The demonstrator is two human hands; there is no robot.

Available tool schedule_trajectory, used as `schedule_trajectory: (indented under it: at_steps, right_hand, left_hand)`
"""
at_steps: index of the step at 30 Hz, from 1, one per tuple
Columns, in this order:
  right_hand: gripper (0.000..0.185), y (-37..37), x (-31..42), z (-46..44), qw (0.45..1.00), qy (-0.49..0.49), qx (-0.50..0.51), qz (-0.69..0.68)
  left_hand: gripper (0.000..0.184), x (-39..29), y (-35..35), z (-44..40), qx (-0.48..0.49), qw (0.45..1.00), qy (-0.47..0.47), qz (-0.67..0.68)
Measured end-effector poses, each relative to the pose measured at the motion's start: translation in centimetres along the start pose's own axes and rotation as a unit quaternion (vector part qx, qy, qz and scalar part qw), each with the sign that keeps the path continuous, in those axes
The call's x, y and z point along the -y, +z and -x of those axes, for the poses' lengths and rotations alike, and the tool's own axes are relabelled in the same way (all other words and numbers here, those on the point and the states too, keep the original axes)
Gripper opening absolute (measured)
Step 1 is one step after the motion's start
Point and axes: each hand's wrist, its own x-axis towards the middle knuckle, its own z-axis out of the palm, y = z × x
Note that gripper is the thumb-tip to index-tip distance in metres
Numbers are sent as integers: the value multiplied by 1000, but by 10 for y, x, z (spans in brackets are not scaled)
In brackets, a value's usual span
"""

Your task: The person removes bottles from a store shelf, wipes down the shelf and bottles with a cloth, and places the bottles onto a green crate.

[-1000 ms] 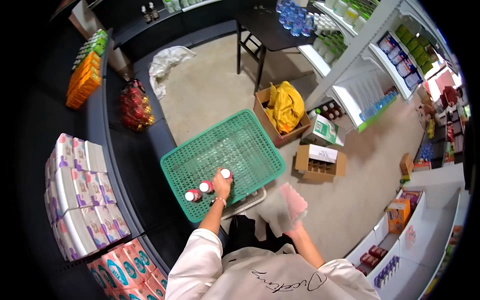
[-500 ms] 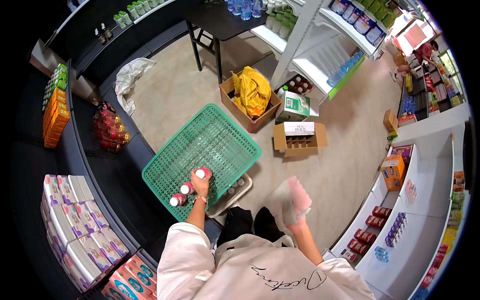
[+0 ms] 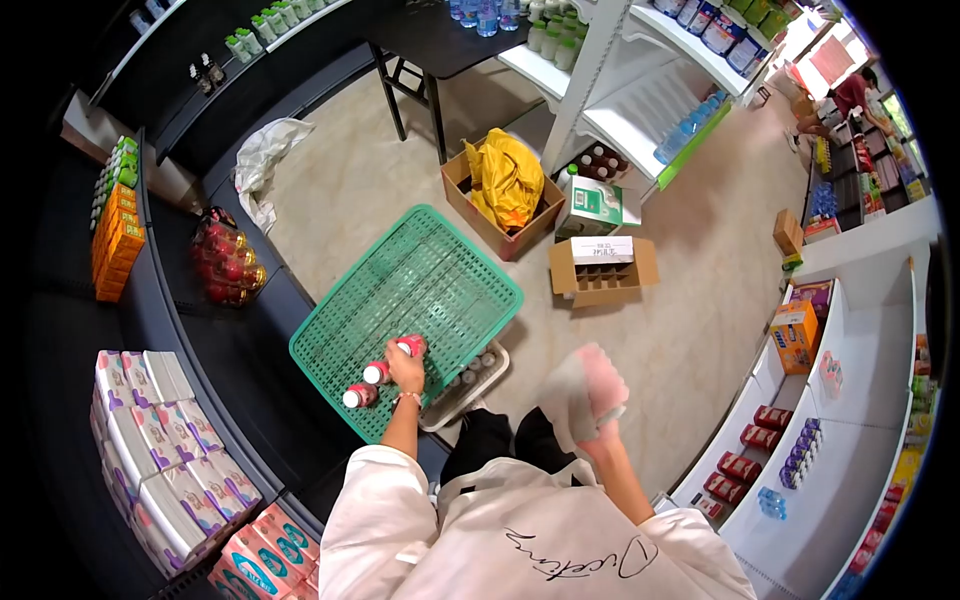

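My left hand (image 3: 405, 372) is closed around a bottle (image 3: 412, 345) with a pink-red label and white cap, at the near part of a green plastic basket (image 3: 430, 250). Beside it in a row stand two similar bottles, the middle bottle (image 3: 376, 373) and the near-left bottle (image 3: 360, 396). My right hand (image 3: 604, 440), out to the right above the floor, grips a pink and grey cloth (image 3: 597, 385) with a scalloped edge; its fingers are mostly hidden. Under the basket's right corner shows a white tray (image 3: 432, 420) with several round-topped items.
A divided cardboard box (image 3: 605, 290), a green-white carton (image 3: 597, 208) and a box with a yellow bag (image 3: 503, 185) stand on the floor. Dark shelving (image 3: 215, 345) runs along the left, white shelving (image 3: 850, 430) along the right. A black table (image 3: 440, 45) is behind. Another person (image 3: 850, 100) is far right.
The view has shifted slightly. My left hand stays on its bottle, which now leans more to the right. My right hand and the cloth have moved little.
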Motion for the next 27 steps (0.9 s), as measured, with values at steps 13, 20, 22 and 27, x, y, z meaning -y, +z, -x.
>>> schedule_trajectory:
  at_steps: [13, 20, 22, 27]
  right_hand:
    - [50, -2, -9, 17, 997, 12, 67, -23]
    - [47, -12, 33, 31, 993, -32, 92, -69]
    - [45, -10, 57, 35, 987, -36, 127, -87]
    - [43, 10, 126, 86, 974, -171, 145, -26]
  left_hand:
    - [75, -9, -21, 21, -11, 998, 59, 31]
    - [51, -98, -71, 89, -72, 972, 205, 85]
    - [34, -141, -85, 127, 6, 962, 197, 191]
    - [22, -259, -86, 248, 196, 896, 230, 326]
